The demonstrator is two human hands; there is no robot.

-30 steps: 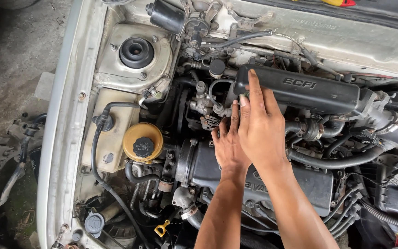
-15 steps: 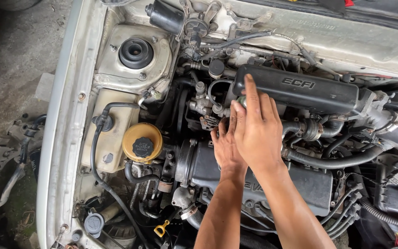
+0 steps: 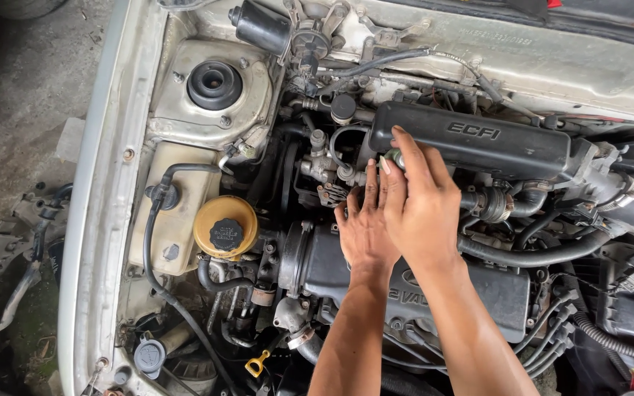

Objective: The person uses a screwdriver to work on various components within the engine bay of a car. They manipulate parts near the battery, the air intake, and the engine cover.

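Over the middle of the engine bay, the right hand point(image 3: 423, 209) pinches a small greenish part point(image 3: 395, 158) against the near edge of the black intake cover point(image 3: 471, 143). Left hand point(image 3: 365, 231) lies just beside it, fingers spread flat over the grey valve cover point(image 3: 332, 268), holding nothing. Yellow reservoir with black cap point(image 3: 225, 229) sits toward the bay's left edge, near the strut mount point(image 3: 214, 86)

Raised lettering on black intake cover point(image 3: 471, 139)
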